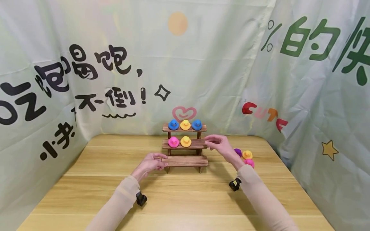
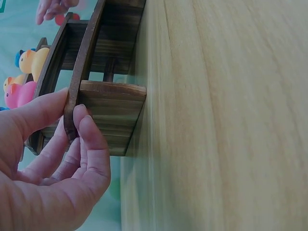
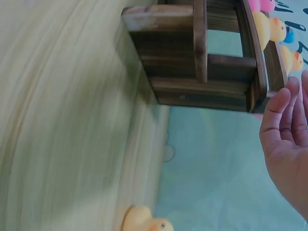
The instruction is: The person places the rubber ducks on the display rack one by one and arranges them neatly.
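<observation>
A three-step wooden shelf (image 1: 185, 161) stands on the table. My left hand (image 1: 151, 163) pinches the left end of its lowest step, thumb on one face and fingers on the other in the left wrist view. My right hand (image 1: 220, 146) hovers at the right end of the middle step, its fingers (image 3: 288, 103) loosely bent with nothing between them. On the middle step sit a pink rubber duck (image 1: 173, 141) and a yellow rubber duck (image 1: 186, 141). The top step carries a blue duck (image 1: 173, 124), a yellow duck (image 1: 185, 124) and another blue duck (image 1: 197, 124).
Right of the shelf, partly behind my right wrist, a purple duck (image 1: 238, 152), a yellow duck (image 1: 247, 154) and a pink duck (image 1: 249, 163) lie on the wooden table (image 1: 179, 199). A printed cloth backdrop (image 1: 208, 80) hangs behind the table and along both sides.
</observation>
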A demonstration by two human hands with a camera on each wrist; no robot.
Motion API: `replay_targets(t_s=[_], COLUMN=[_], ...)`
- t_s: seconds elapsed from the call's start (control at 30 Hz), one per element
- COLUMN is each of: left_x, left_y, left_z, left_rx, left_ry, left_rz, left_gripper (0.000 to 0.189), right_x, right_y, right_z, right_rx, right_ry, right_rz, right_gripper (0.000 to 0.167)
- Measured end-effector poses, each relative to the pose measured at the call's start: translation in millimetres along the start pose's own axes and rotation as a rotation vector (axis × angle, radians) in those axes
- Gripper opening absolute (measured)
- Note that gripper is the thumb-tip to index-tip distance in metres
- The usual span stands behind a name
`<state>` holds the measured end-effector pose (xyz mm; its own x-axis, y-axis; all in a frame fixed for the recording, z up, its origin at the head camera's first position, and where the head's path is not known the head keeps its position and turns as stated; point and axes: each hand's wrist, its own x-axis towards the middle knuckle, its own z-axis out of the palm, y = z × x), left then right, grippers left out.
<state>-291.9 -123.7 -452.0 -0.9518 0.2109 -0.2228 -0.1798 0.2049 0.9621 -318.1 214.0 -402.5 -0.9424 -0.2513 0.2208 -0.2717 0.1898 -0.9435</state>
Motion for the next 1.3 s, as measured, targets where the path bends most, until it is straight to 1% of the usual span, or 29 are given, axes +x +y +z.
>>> replay_targets(t_s=[0.13, 0.3, 0.4, 0.53, 0.67, 0.9, 1.03, 1.17, 1.3], left_x=[0.6, 1.0, 1.4, 1.3, 1.4, 1.1, 1.3, 1.8, 1.6], left_y=[-0.4, -1.7, -1.0, -0.3, -0.5, -2.9, -3.3, -3.5, -2.6], left_z=[-0.2, -1.2, -2.0, -1.8, -1.0, 0.1, 0.8, 1.1, 0.7], left_rx=[0.003, 0.001, 0.003, 0.0, 0.0, 0.02, 0.014, 0.01, 0.008], left_ry=[0.001, 0.002, -0.004, -0.013, -0.006, 0.004, 0.001, -0.005, -0.003], left_rz=[0.0, 0.01, 0.017, 0.015, 0.019, 0.019, 0.022, 0.03, 0.028], left_gripper=[0.035, 0.035, 0.036, 0.036, 0.036, 0.033, 0.033, 0.034, 0.034], right_x=[-4.8, -10.4, -14.3, -21.1, -27.0, -38.7, -43.7, -49.5, -53.6], right_y=[3.1, 7.5, 9.8, 12.8, 16.1, 25.5, 30.4, 31.7, 34.6], right_z=[-9.8, -20.5, -27.2, -36.0, -45.1, -61.4, -73.8, -86.9, -100.5], right_rx=[-0.002, -0.04, -0.042, -0.064, -0.099, -0.145, -0.146, -0.176, -0.213], right_ry=[0.003, 0.006, 0.019, 0.016, 0.001, -0.037, -0.051, -0.065, -0.096], right_rz=[0.025, 0.035, 0.049, 0.06, 0.055, 0.111, 0.127, 0.133, 0.15], right_gripper=[0.039, 0.037, 0.035, 0.034, 0.036, 0.037, 0.038, 0.037, 0.043])
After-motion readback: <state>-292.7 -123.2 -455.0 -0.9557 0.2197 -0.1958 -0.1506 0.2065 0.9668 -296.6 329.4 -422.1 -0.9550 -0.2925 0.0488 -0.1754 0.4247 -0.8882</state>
